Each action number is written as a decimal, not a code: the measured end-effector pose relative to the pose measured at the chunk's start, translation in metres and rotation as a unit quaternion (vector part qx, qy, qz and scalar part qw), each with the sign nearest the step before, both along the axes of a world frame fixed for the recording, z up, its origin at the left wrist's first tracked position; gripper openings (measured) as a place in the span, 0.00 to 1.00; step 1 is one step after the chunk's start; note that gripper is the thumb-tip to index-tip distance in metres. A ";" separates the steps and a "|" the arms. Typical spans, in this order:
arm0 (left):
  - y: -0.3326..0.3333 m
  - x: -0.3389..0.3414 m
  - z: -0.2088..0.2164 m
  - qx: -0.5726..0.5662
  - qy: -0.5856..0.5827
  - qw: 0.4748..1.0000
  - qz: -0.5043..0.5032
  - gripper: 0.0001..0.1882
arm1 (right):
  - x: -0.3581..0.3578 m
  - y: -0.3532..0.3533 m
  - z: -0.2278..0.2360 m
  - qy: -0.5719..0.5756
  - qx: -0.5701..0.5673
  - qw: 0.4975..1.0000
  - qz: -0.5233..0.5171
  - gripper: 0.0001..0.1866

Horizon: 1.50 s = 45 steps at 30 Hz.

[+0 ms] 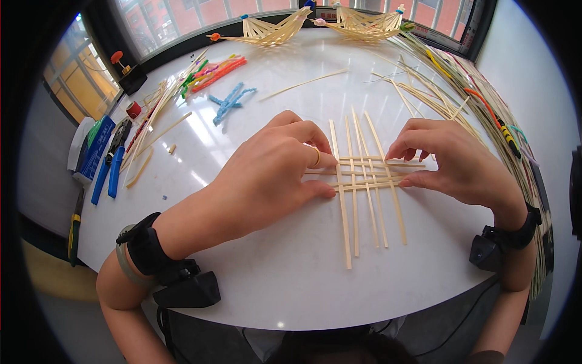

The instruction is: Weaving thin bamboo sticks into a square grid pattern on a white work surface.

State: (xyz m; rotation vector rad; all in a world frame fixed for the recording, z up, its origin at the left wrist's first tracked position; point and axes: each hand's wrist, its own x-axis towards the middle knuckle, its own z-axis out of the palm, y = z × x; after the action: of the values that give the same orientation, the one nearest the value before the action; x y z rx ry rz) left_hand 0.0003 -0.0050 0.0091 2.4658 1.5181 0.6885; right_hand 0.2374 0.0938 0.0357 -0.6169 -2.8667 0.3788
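Note:
In the middle of the white table lies a loose, open weave of thin pale bamboo-like strips [345, 230]. Several upright strips cross several sideways ones, with their long lower ends spread toward me. At the weave's left edge, my left hand [260, 170] is closed, thumb and index finger gripping around the outermost upright strip and the sideways ends. My right hand [454, 159] pinches the sideways strips by the right edge, its fingertips above and thumb below. Both palms stay off the weave. The strip ends under my left fingers are partly hidden.
Two woven basket-like pieces [267, 35] stand along the window. Coloured fuzzy stems [217, 74] and a blue twisted one [229, 104] lie far left. Blue-handled pliers [114, 176] rest beside a blue box [96, 151]. Long strip bundles [479, 100] line the right side.

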 end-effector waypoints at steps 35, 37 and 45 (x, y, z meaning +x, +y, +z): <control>0.000 0.002 -0.001 -0.049 -0.049 0.996 0.062 0.12 | -0.004 0.003 0.000 -0.020 -0.139 0.988 -0.062 0.12; 0.001 0.002 -0.003 -0.055 -0.054 0.995 0.060 0.12 | -0.006 0.003 0.000 -0.030 -0.138 0.988 -0.067 0.12; -0.003 0.006 -0.001 -0.013 -0.038 0.997 0.073 0.17 | -0.004 0.002 -0.001 -0.004 -0.062 0.997 -0.040 0.15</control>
State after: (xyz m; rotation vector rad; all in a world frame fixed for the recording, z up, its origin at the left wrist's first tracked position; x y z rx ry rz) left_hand 0.0066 -0.0079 0.0081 2.3004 1.6785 0.7734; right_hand 0.2338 0.0962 0.0344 -0.7538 -2.8325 0.5469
